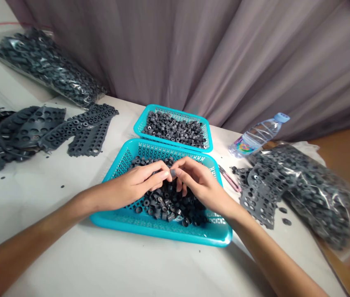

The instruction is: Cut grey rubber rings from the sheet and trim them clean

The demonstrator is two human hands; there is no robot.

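Note:
Above the nearer turquoise basket (159,235), both of my hands come together over a heap of small dark grey rubber rings (162,206). Between thumb and forefinger my right hand (198,179) pinches one grey rubber ring (174,172). The fingertips of my left hand (144,179) are pressed together right beside that ring; whether they grip part of it or something small is hidden. Just behind stands a second turquoise basket (210,142), also filled with small dark rubber rings (175,128).
Punched rubber sheets (91,138) lie at the left, below a clear bag of rings (45,62). At the right are a water bottle (258,136), a pink-handled tool (231,180), another punched sheet (259,198) and a full plastic bag (320,194). A curtain (162,49) hangs behind.

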